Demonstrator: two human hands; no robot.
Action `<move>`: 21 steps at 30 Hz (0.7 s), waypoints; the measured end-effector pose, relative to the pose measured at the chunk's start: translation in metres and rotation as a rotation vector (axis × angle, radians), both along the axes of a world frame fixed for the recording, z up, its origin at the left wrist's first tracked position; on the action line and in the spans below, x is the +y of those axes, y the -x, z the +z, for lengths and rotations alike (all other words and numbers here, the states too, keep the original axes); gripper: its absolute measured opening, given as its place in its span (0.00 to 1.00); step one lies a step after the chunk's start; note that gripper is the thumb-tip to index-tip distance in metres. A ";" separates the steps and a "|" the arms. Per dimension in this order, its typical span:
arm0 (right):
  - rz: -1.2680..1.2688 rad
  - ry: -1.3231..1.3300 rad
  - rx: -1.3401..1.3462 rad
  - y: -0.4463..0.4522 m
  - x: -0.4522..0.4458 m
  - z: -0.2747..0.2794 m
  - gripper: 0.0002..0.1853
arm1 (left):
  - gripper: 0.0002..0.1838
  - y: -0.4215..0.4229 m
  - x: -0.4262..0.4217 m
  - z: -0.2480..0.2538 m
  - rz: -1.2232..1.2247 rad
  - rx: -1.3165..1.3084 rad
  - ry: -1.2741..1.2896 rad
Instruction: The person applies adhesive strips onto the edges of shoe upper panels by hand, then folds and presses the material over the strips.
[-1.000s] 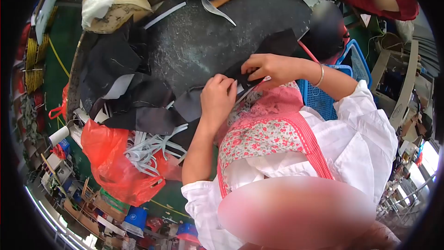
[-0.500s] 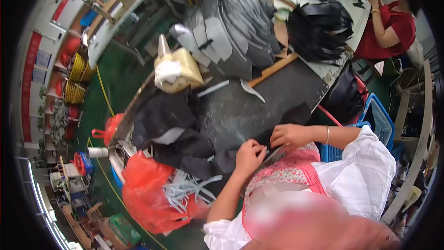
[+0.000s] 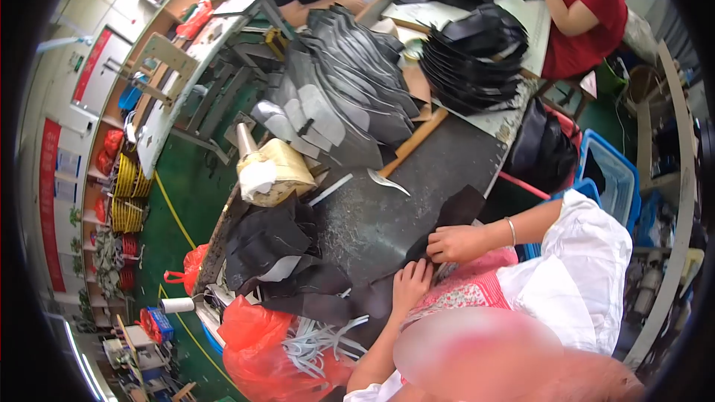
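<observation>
A long black piece of leather-like material [image 3: 459, 207] lies across the near edge of the dark worktop, close to my body. My right hand [image 3: 458, 243], with a bracelet at its wrist, grips this piece with bent fingers. Beside it, almost touching, my left hand [image 3: 412, 283] has its fingers curled over the piece's edge; the thumb is hidden. Left of my hands, more black pieces [image 3: 272, 242] lie in a loose heap. A curved white-bladed tool [image 3: 389, 182] and a pale strip [image 3: 330, 189] rest farther up the worktop [image 3: 372, 234].
A large fanned stack of grey pieces [image 3: 350, 89] and a black stack [image 3: 477, 59] stand at the back. A yellowish container [image 3: 275, 173] sits at the left edge. A red bag [image 3: 257, 335] with pale strips hangs below it. Blue baskets [image 3: 607, 179] stand right. Two people sit beyond.
The view has shifted, bringing a person in a black shirt into sight at the back. My left-hand fingers lie flatter over the black piece, and my hands stay close together.
</observation>
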State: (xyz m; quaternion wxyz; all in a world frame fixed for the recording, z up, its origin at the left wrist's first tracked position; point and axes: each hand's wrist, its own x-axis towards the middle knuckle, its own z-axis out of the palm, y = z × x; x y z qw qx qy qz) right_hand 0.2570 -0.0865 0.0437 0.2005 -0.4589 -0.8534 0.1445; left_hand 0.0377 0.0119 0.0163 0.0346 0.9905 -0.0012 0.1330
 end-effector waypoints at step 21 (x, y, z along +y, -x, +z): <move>-1.220 -0.260 -0.231 -0.359 0.010 0.026 0.15 | 0.16 -0.039 -0.004 0.122 0.016 -1.340 0.177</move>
